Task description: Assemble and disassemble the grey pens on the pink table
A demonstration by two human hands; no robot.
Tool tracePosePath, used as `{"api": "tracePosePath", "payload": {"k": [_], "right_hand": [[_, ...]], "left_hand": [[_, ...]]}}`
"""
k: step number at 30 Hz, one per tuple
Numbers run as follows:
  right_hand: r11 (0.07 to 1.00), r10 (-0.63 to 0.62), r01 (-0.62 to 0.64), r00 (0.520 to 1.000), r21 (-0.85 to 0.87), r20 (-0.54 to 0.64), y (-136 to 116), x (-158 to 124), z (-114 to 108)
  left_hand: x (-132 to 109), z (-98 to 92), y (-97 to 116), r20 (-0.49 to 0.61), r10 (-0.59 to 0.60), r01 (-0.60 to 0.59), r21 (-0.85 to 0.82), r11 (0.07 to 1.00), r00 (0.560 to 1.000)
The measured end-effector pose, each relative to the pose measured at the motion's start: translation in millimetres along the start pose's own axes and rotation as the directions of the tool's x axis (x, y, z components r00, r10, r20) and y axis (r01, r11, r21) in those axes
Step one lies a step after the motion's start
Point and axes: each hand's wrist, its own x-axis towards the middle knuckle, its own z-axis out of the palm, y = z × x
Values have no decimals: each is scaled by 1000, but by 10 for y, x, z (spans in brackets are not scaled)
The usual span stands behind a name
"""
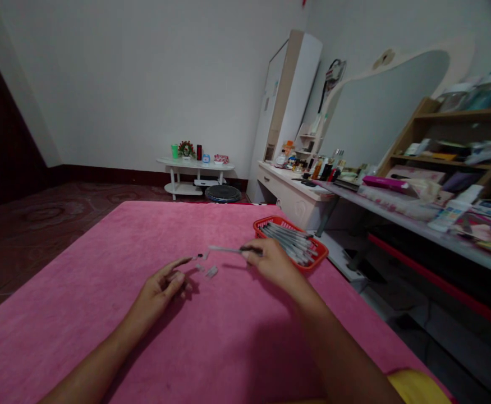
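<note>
Between the thumb and fingers of my right hand is a slim pen, dark at the held end and pale and see-through toward its left tip. It is raised a little over the pink cloth. My left hand rests low over the cloth, index finger stretched forward and the other fingers loosely bent, with nothing seen in its grip. Just past that fingertip lie several small clear pieces, one with a dark bit; their kind is too small to make out.
A red plastic basket full of similar slim pens stands right of my right hand. Beyond the table's right side are a cluttered shelf and a dressing table with a mirror. A small white stand is by the far wall.
</note>
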Motion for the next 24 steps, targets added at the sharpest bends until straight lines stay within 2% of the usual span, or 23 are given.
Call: {"api": "tracePosePath", "payload": {"k": [2, 5, 7, 10, 13, 15, 20, 22, 24], "right_hand": [[1000, 17, -18, 989, -10, -145, 182, 52, -285], [992, 98, -121, 933, -46, -346, 501, 81, -603], [972, 162, -216, 901, -93, -404, 676, 70, -713], [922, 192, -322, 861, -214, -471, 836, 38, -760], [890, 184, -360, 844, -279, -504, 921, 28, -747], [905, 171, -337, 847, -258, -503, 968, 39, -739], [943, 167, -287, 848, -171, -502, 1046, 70, -771], [948, 203, -299, 837, -113, -508, 1034, 71, -786], [952, 276, -307, 845, 7, -459, 992, 72, -781]], "left_hand": [[16, -34, -16, -26, -16, 16, 11, 1000, 1000], [31, -48, -33, -35, -39, 39, 12, 999, 999], [31, -31, -29, -16, -56, 57, 13, 998, 998], [25, -4, -17, 18, -65, 64, 38, 997, 998], [20, -4, -29, 33, -62, 60, 65, 996, 998], [19, -13, -49, 46, -57, 54, 69, 996, 997], [21, -27, -85, 57, -56, 51, 87, 995, 997], [29, -30, -96, 63, -55, 48, 100, 994, 997], [44, -39, -115, 73, -50, 42, 110, 993, 996]]}}
